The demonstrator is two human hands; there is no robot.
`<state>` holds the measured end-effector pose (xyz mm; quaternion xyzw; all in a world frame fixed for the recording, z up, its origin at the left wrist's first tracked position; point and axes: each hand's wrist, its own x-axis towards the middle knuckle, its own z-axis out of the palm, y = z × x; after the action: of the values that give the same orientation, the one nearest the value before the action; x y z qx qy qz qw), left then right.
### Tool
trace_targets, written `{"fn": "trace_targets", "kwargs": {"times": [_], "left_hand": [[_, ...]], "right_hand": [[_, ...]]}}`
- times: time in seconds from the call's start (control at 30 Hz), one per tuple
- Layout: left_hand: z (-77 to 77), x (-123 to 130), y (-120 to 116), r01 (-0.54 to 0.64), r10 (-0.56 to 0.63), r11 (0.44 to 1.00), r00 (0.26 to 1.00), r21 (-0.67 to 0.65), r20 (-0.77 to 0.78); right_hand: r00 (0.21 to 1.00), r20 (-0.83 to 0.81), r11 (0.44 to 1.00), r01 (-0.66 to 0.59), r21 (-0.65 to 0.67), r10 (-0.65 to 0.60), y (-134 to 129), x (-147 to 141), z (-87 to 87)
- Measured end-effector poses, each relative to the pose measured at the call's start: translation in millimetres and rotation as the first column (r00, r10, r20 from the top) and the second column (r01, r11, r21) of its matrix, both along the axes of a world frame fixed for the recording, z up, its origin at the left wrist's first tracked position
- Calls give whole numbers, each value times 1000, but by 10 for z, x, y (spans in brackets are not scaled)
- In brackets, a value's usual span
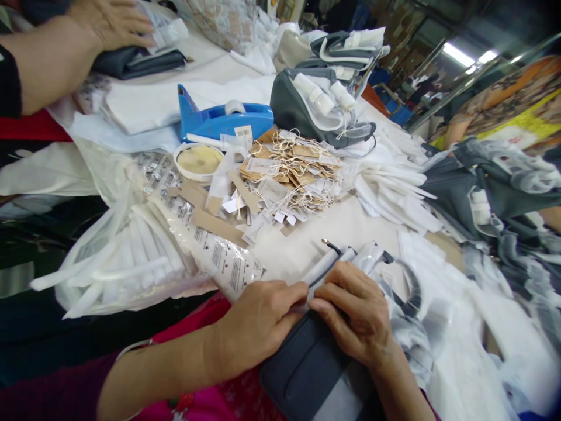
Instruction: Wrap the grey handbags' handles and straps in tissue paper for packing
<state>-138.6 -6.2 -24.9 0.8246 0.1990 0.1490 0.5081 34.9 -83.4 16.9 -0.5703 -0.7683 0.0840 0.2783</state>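
A dark blue-grey bag (302,368) lies at the table's front edge, close to my body. My left hand (272,316) is closed at its upper edge, thumb and forefinger pinched together beside the zipper opening. Across from it, my right hand (355,310) also grips that edge, fingers curled over it, nearly touching the left. White wrapping shows in the opening, and a metal-tipped zipper end (328,244) sticks out beyond my fingers. A wrapped strap or handle (409,286) curves to the right of my right hand. What lies under the fingers is hidden.
A heap of strung paper tags (298,169) lies mid-table, with a blue tape dispenser (228,120) behind. White foam tubes (127,257) fill a plastic bag at left. More bags (307,105) stand behind and at right. Another person's hand (109,23) rests on a folded bag.
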Motion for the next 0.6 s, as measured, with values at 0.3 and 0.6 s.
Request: {"fn": "trace_targets", "kwargs": {"times": [0.3, 0.6], "left_hand": [[-41, -180, -270, -218, 220, 970, 975, -106, 10], [-45, 253, -86, -36, 59, 977, 993, -208, 106]], "right_hand": [[998, 67, 998, -6, -63, 10, 41, 24, -75], [993, 118, 999, -7, -36, 12, 62, 18, -156]]}}
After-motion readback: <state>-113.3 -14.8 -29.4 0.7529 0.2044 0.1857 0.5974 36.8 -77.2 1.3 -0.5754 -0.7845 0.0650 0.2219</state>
